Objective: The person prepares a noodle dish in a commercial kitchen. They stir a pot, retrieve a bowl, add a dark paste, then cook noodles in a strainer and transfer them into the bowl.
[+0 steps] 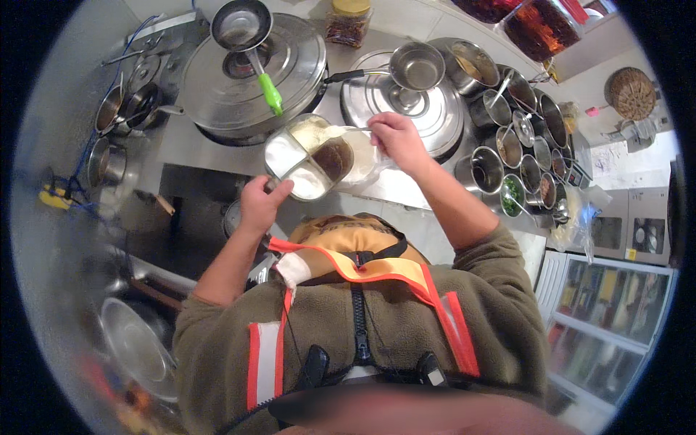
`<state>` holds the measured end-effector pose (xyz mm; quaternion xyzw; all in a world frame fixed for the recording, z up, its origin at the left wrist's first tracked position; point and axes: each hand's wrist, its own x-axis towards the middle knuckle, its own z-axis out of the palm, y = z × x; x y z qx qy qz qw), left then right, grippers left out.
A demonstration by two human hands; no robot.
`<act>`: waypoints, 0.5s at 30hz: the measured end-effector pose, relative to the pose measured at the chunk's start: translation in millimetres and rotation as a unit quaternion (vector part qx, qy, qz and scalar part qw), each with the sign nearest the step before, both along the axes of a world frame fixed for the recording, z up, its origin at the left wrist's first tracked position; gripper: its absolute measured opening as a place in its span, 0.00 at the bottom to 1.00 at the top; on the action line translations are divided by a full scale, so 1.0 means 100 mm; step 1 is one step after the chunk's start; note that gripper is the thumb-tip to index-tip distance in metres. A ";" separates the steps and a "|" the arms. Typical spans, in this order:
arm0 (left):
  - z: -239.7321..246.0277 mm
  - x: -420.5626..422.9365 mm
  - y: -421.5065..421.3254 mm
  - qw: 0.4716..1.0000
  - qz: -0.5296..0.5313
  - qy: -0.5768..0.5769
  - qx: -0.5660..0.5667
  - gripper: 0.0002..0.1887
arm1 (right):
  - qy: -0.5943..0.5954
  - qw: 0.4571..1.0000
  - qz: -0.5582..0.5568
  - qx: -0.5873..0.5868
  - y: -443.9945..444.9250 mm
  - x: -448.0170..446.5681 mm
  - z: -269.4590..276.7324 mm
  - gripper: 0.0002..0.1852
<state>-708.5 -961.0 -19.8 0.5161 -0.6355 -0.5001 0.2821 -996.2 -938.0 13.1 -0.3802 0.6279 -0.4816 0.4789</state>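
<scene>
A round four-section seasoning container [274, 175] is tilted up over the steel counter. My left hand [263, 202] grips its near left rim. Two sections hold white grains, one a pale yellow powder [306, 132], and one a dark brown seasoning [333, 157]. My right hand [399, 140] pinches the handle of a small metal spoon [356, 129]. The spoon's head is over the pale yellow section, and I cannot tell how deep it reaches. Just right of the container, partly behind it, is a pale, whitish bag or bowl [363, 157] with contents hard to make out.
Behind stand two large lidded pots, with a green-handled strainer [242, 27] on the left lid [201, 89] and a small saucepan [417, 68] over the right lid [446, 125]. Several steel containers, one with chopped greens [511, 194], crowd the right. A dark recess [190, 228] lies left.
</scene>
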 end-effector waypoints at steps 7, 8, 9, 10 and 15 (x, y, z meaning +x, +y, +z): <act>-0.09 0.24 -0.06 0.998 0.047 -0.041 -0.028 0.19 | 0.430 0.902 0.014 -0.033 0.18 -0.14 0.01 0.07; -0.08 0.25 -0.07 0.997 0.044 -0.050 -0.032 0.19 | 0.396 0.917 0.012 -0.048 0.20 -0.09 0.03 0.06; -0.07 0.25 -0.07 0.997 0.039 -0.059 -0.032 0.19 | 0.365 0.923 0.044 -0.114 0.20 -0.02 0.05 0.06; -0.05 0.24 -0.07 0.997 0.034 -0.054 -0.037 0.19 | 0.350 0.922 0.090 -0.141 0.21 0.06 0.06 0.06; 0.06 0.11 -0.04 0.999 0.013 -0.027 -0.018 0.18 | 0.455 0.860 0.182 -0.144 0.12 0.42 0.01 0.08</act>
